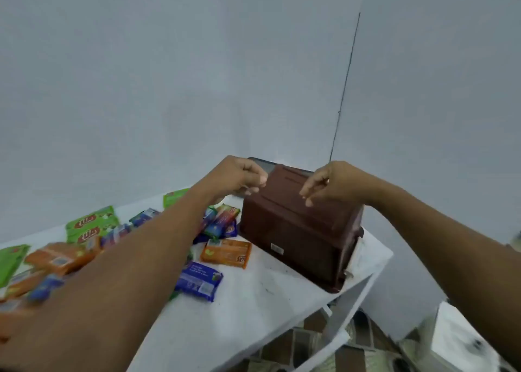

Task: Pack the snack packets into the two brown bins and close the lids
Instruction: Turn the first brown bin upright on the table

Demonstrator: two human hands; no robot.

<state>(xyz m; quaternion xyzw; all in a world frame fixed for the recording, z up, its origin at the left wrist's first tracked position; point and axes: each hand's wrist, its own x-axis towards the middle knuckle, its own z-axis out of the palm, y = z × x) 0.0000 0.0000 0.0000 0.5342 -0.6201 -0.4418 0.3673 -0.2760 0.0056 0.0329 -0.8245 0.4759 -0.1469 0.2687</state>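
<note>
**Q:** The hands: where are they, and what are they doing?

**A:** Both reach to the far right of the white table [253, 301], onto a brown bin [293, 236]. They are apart, one at each end of its lid [284, 191]. The left hand [242, 177] is curled at the lid's far left edge. The right hand [331, 184] has bent fingertips [308, 202] down on the lid's top. Blur hides whether either hand actually grips, so I cannot tell.

**Q:** How would the bin handle?

**A:** It looks like stiff moulded plastic, probably light, with the lid sitting on it. The lid's raised ridges and overhanging edges seem the best places to take hold.

**Q:** And the snacks?

**A:** They are loose on the table, left of the bin: green packets [90, 226] far left, an orange packet [227, 252] just beside the bin and a blue packet [198, 281] nearer. They are likely light, soft, crinkly wrappers, perhaps slippery, and best pinched across the flat sides without squeezing. Only one bin shows clearly.
</note>
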